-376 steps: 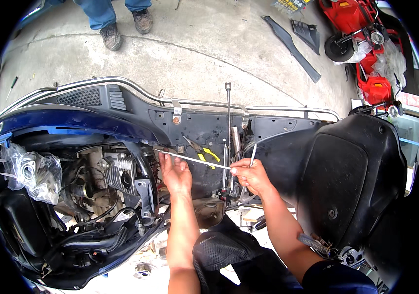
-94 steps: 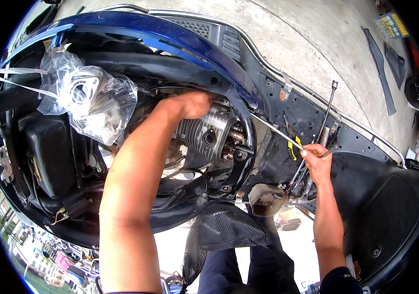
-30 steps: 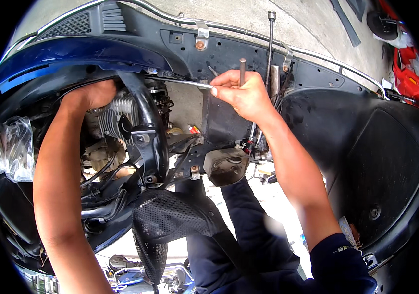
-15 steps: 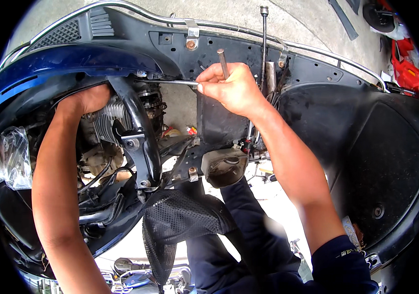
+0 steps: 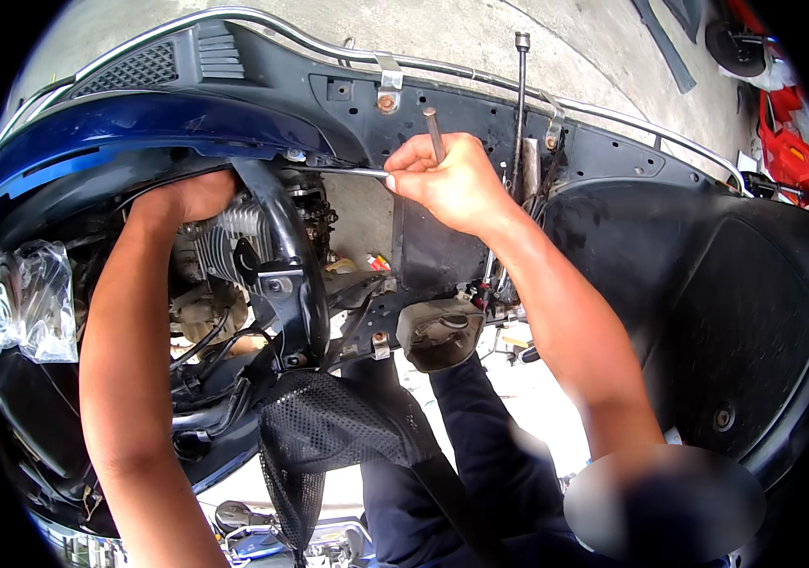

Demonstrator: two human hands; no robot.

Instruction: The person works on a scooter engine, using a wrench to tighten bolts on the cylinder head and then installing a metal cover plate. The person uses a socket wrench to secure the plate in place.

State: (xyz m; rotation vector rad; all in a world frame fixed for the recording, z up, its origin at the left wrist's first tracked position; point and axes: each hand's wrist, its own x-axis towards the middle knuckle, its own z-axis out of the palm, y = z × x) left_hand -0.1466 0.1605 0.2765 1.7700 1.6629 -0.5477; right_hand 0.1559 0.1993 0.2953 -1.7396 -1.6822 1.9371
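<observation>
My right hand is closed around the crossbar of a metal T-handle wrench. One end of the bar stands up past my fingers, and the thin shaft runs left along the lower edge of the blue body panel. The shaft's far end is hidden by the frame. My left hand reaches in under that panel, above the finned engine cylinder. Its fingers are out of sight behind the black frame tube, so what they touch cannot be seen.
A long socket tool stands upright in the frame beside my right forearm. Near my knees are a dusty box-shaped part and a black mesh cover. Clear plastic bags of parts lie at left; a red object is far right.
The whole scene has shifted slightly right and down in the picture. Both hands keep nearly the same places on the vehicle, and the wrench stays in my right hand.
</observation>
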